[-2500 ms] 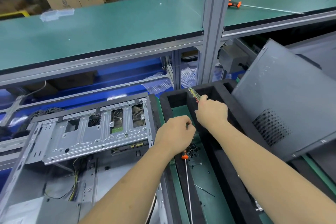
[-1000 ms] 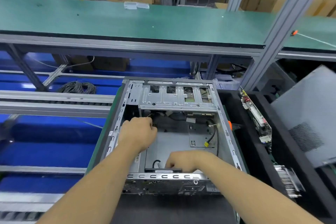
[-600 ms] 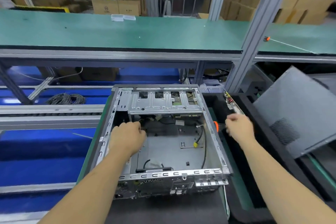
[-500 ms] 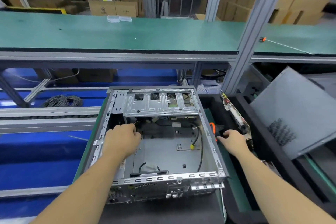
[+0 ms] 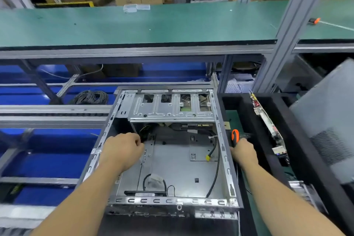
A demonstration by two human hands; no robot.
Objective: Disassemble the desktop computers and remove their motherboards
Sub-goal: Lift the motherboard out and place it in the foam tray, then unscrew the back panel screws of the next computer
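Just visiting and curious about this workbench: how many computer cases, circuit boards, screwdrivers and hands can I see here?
Open computer case: 1
Circuit board, standing on edge in the black tray: 1
Orange-handled screwdrivers: 2, one gripped by the right hand, one on the upper shelf
Hands: 2, with the left hand inside the case
Total: 6

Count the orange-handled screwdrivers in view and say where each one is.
2. One screwdriver is under the right hand, just right of the open computer case. The other screwdriver lies on the green upper shelf, far right. Others may be hidden.
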